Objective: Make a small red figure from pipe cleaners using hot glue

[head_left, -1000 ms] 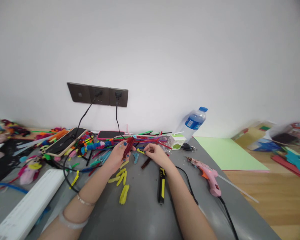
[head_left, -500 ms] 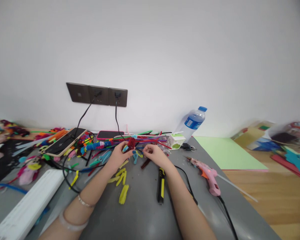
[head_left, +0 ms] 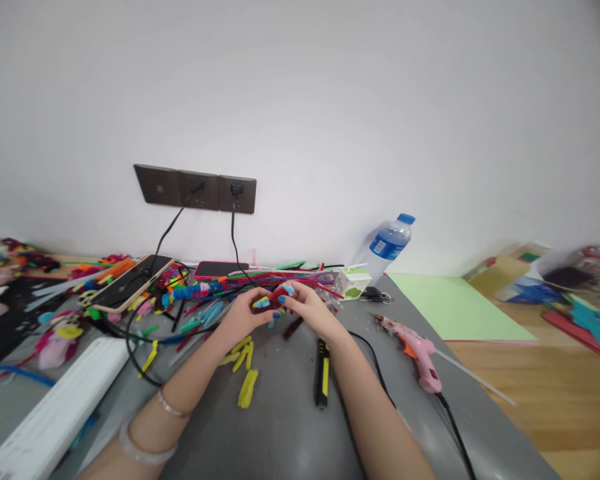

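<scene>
Between both hands is a small fuzzy dark red figure [head_left: 279,294] with light blue and yellow bits, which looks bent from pipe cleaners. My left hand [head_left: 246,311] is closed on its left side. My right hand [head_left: 307,309] grips it from the right, thumb and fingers around a light blue end. Parts of the figure are hidden by my fingers. Below my left hand lie several yellow pipe cleaner pieces [head_left: 248,389]. A black and yellow utility knife [head_left: 322,375] rests beside my right wrist.
A pink glue gun [head_left: 415,347] with its cord lies on the right. Behind stand a water bottle [head_left: 391,241] and a small drink carton [head_left: 353,283]. Loose pipe cleaners, a phone [head_left: 133,283], black cables and a white power strip [head_left: 60,407] fill the left and back.
My right hand has moved left and up and now grips the red figure, which my left hand alone held before. The figure has turned and shifted slightly right.
</scene>
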`<state>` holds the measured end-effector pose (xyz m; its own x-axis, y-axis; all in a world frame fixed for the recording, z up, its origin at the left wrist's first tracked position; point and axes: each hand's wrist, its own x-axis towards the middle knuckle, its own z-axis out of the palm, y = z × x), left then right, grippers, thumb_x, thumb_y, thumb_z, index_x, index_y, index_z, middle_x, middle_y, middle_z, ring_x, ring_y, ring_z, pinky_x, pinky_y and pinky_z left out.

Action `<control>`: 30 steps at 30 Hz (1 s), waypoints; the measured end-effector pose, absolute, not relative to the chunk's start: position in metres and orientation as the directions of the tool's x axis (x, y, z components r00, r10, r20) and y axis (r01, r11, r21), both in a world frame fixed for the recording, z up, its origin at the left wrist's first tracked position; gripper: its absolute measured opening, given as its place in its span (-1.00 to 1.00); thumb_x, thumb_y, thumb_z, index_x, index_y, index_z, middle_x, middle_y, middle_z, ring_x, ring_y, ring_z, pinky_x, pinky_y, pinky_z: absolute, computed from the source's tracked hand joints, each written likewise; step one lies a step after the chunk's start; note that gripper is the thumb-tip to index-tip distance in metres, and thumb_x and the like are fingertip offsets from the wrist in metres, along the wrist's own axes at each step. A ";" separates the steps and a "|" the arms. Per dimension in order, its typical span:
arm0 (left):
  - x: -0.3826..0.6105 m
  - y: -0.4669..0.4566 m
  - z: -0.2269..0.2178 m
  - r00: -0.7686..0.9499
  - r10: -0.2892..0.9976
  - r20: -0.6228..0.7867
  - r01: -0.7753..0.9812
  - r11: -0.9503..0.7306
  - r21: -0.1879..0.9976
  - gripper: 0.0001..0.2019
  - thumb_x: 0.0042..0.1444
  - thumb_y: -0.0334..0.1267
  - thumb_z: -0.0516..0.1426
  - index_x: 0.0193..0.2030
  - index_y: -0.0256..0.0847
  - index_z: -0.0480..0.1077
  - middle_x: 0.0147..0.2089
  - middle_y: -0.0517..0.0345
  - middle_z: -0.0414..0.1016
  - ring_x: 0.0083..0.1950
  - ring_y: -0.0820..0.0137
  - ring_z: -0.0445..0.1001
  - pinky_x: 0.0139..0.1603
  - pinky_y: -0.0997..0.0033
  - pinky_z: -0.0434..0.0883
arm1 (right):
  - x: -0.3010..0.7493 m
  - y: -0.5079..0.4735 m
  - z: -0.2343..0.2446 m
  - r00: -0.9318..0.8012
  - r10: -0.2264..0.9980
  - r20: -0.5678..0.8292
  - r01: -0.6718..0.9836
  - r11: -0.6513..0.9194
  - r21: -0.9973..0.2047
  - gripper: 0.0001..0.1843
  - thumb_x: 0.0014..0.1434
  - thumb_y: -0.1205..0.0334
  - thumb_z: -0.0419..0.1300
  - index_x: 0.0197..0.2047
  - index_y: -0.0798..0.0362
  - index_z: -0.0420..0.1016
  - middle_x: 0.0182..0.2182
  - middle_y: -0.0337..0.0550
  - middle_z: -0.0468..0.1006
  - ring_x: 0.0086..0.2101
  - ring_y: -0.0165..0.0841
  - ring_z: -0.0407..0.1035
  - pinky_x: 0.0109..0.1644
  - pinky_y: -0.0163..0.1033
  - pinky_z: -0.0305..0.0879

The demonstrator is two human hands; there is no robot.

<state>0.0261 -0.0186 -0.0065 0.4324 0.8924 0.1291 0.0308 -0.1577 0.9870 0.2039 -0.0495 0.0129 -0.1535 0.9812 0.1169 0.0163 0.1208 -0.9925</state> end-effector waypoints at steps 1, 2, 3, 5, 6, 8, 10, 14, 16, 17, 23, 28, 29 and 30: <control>0.026 -0.020 -0.005 0.444 0.889 0.107 0.015 -0.127 0.992 -0.67 -0.14 -0.15 0.34 -0.21 -0.23 0.51 -0.27 0.11 0.56 -0.30 0.35 0.44 -0.33 0.46 0.36 | 0.205 -0.049 0.012 -0.147 0.982 0.121 0.019 0.125 -0.992 -0.68 0.03 0.00 0.33 -0.26 0.04 0.46 -0.44 -0.27 0.44 -0.47 -0.44 0.25 -0.38 -0.32 0.23; 0.026 -0.021 -0.003 0.454 0.888 0.076 0.003 -0.087 0.996 -0.64 -0.11 -0.11 0.32 -0.16 -0.23 0.52 -0.26 0.10 0.56 -0.34 0.38 0.42 -0.38 0.48 0.32 | 0.206 -0.049 0.012 -0.136 0.982 0.129 0.017 0.133 -0.991 -0.70 0.05 0.01 0.32 -0.27 0.05 0.46 -0.44 -0.28 0.43 -0.47 -0.44 0.24 -0.38 -0.32 0.22; 0.026 -0.021 -0.002 0.460 0.887 0.040 -0.005 -0.043 0.999 -0.61 -0.06 -0.07 0.30 -0.11 -0.23 0.52 -0.26 0.09 0.56 -0.38 0.41 0.40 -0.42 0.49 0.29 | 0.207 -0.049 0.011 -0.126 0.982 0.139 0.014 0.142 -0.990 -0.71 0.06 0.02 0.31 -0.27 0.05 0.47 -0.44 -0.28 0.43 -0.47 -0.44 0.24 -0.38 -0.33 0.21; 0.026 -0.022 -0.001 0.461 0.887 -0.027 -0.019 0.040 0.999 -0.57 0.00 0.01 0.26 -0.05 -0.23 0.53 -0.25 0.06 0.57 -0.41 0.44 0.39 -0.45 0.51 0.25 | 0.209 -0.048 0.011 -0.112 0.981 0.158 0.021 0.161 -0.987 -0.74 0.08 0.04 0.30 -0.27 0.05 0.47 -0.42 -0.27 0.44 -0.46 -0.44 0.23 -0.37 -0.33 0.20; 0.025 -0.023 -0.001 0.457 0.888 -0.051 -0.033 0.074 0.997 -0.56 0.02 0.03 0.25 -0.05 -0.23 0.54 -0.25 0.05 0.58 -0.41 0.44 0.39 -0.45 0.51 0.25 | 0.210 -0.048 0.012 -0.108 0.981 0.164 0.030 0.168 -0.985 -0.74 0.09 0.04 0.29 -0.27 0.04 0.48 -0.40 -0.26 0.46 -0.45 -0.43 0.24 -0.36 -0.32 0.20; 0.025 -0.022 -0.002 0.458 0.886 -0.073 -0.064 0.115 0.991 -0.55 0.00 0.04 0.26 -0.07 -0.24 0.56 -0.23 0.02 0.60 -0.38 0.42 0.42 -0.41 0.51 0.28 | 0.210 -0.049 0.013 -0.103 0.980 0.169 0.043 0.174 -0.984 -0.73 0.09 0.02 0.29 -0.26 0.04 0.49 -0.37 -0.24 0.49 -0.44 -0.42 0.25 -0.35 -0.32 0.21; 0.025 -0.021 -0.003 0.462 0.884 -0.073 -0.076 0.122 0.990 -0.56 -0.04 0.02 0.30 -0.09 -0.25 0.58 -0.22 0.00 0.61 -0.37 0.41 0.43 -0.39 0.50 0.30 | 0.209 -0.049 0.013 -0.095 0.981 0.171 0.036 0.175 -0.984 -0.72 0.08 0.00 0.29 -0.27 0.05 0.48 -0.38 -0.24 0.49 -0.44 -0.42 0.27 -0.34 -0.31 0.22; 0.024 -0.020 -0.004 0.468 0.881 -0.064 -0.059 0.104 0.993 -0.60 -0.04 -0.03 0.31 -0.10 -0.21 0.60 -0.23 0.02 0.62 -0.36 0.41 0.45 -0.39 0.50 0.30 | 0.208 -0.048 0.012 -0.082 0.982 0.168 0.026 0.170 -0.985 -0.70 0.06 -0.01 0.31 -0.30 0.04 0.46 -0.43 -0.25 0.47 -0.44 -0.40 0.29 -0.34 -0.30 0.25; 0.024 -0.020 -0.004 0.476 0.878 -0.053 -0.047 0.086 0.995 -0.61 -0.03 -0.04 0.30 -0.09 -0.19 0.61 -0.23 0.02 0.63 -0.35 0.40 0.45 -0.39 0.49 0.30 | 0.208 -0.048 0.012 -0.085 0.982 0.167 0.032 0.170 -0.985 -0.71 0.06 -0.01 0.30 -0.30 0.04 0.46 -0.43 -0.25 0.47 -0.44 -0.40 0.29 -0.34 -0.30 0.25; 0.024 -0.020 -0.003 0.480 0.876 -0.047 -0.037 0.074 0.997 -0.62 -0.02 -0.04 0.30 -0.09 -0.19 0.61 -0.22 0.03 0.63 -0.35 0.39 0.46 -0.39 0.49 0.30 | 0.208 -0.048 0.012 -0.088 0.982 0.168 0.035 0.171 -0.985 -0.71 0.06 0.00 0.30 -0.30 0.04 0.46 -0.43 -0.25 0.47 -0.43 -0.40 0.29 -0.34 -0.30 0.25; 0.023 -0.021 -0.002 0.475 0.878 -0.059 -0.009 0.072 0.997 -0.62 -0.01 -0.02 0.29 -0.10 -0.20 0.61 -0.22 0.04 0.64 -0.33 0.38 0.48 -0.36 0.47 0.31 | 0.207 -0.047 0.012 -0.093 0.982 0.166 0.036 0.170 -0.985 -0.73 0.06 0.02 0.30 -0.30 0.04 0.45 -0.44 -0.27 0.46 -0.46 -0.42 0.26 -0.36 -0.31 0.21; 0.023 -0.020 -0.009 0.492 0.868 -0.063 -0.065 0.108 0.992 -0.57 0.04 0.06 0.24 -0.09 -0.22 0.59 -0.16 -0.02 0.64 -0.19 0.28 0.54 -0.20 0.39 0.41 | 0.211 -0.043 0.003 -0.064 0.988 0.143 0.027 0.145 -0.989 -0.69 0.07 -0.03 0.29 -0.30 0.05 0.46 -0.46 -0.28 0.43 -0.50 -0.44 0.21 -0.39 -0.31 0.15; 0.023 -0.020 -0.010 0.497 0.866 -0.059 -0.070 0.108 0.992 -0.56 0.06 0.07 0.22 -0.08 -0.23 0.58 -0.15 -0.03 0.63 -0.17 0.27 0.54 -0.18 0.37 0.42 | 0.212 -0.042 0.001 -0.056 0.988 0.143 0.019 0.144 -0.989 -0.68 0.07 -0.04 0.29 -0.30 0.05 0.46 -0.47 -0.29 0.43 -0.50 -0.44 0.20 -0.40 -0.32 0.14; 0.024 -0.020 -0.012 0.501 0.864 -0.050 -0.070 0.098 0.993 -0.56 0.07 0.06 0.22 -0.06 -0.23 0.57 -0.13 -0.04 0.63 -0.15 0.26 0.55 -0.16 0.35 0.43 | 0.213 -0.041 -0.001 -0.049 0.988 0.143 0.009 0.144 -0.990 -0.67 0.07 -0.05 0.29 -0.30 0.05 0.45 -0.48 -0.30 0.41 -0.51 -0.45 0.19 -0.41 -0.32 0.13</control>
<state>0.0238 -0.0198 -0.0120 0.5009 0.8641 -0.0501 -0.0705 0.0984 0.9926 0.2127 -0.0409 -0.0013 -0.0491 0.9885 0.1430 0.0090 0.1436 -0.9896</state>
